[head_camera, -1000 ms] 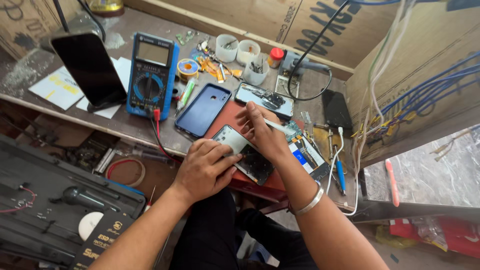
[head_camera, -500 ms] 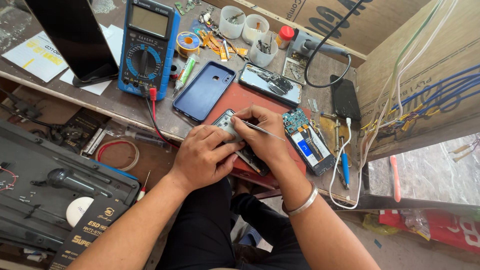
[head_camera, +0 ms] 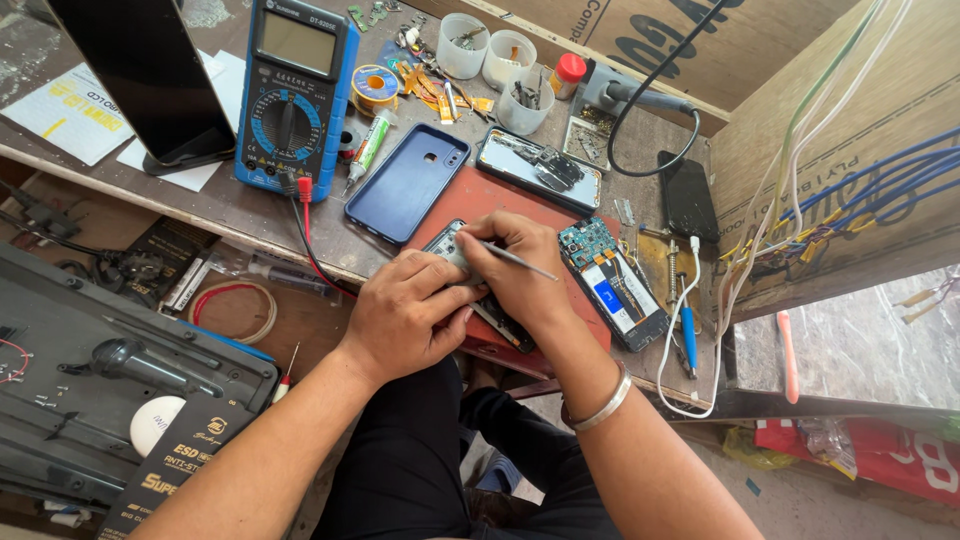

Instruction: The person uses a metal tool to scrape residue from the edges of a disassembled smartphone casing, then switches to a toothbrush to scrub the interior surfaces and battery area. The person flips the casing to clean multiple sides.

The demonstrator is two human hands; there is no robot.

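My left hand (head_camera: 405,315) grips the near end of an opened phone (head_camera: 447,243) that lies on a red mat (head_camera: 500,195) at the bench's front edge. My right hand (head_camera: 525,270) rests over the same phone and pinches thin metal tweezers (head_camera: 520,261), whose tip points right. Most of the phone is hidden under both hands. A second opened phone (head_camera: 615,283) with a bare circuit board lies just to the right of my right hand.
A blue phone back cover (head_camera: 408,182), a blue multimeter (head_camera: 292,95) with red and black leads, a dark tablet (head_camera: 150,75), a phone with parts on it (head_camera: 540,168), small white cups (head_camera: 505,58), a soldering iron (head_camera: 640,95), and an open drawer (head_camera: 235,310) below.
My hands have stayed on the phone. The tweezers have tilted lower over it, and the camera has moved in closer and shifted down-right.
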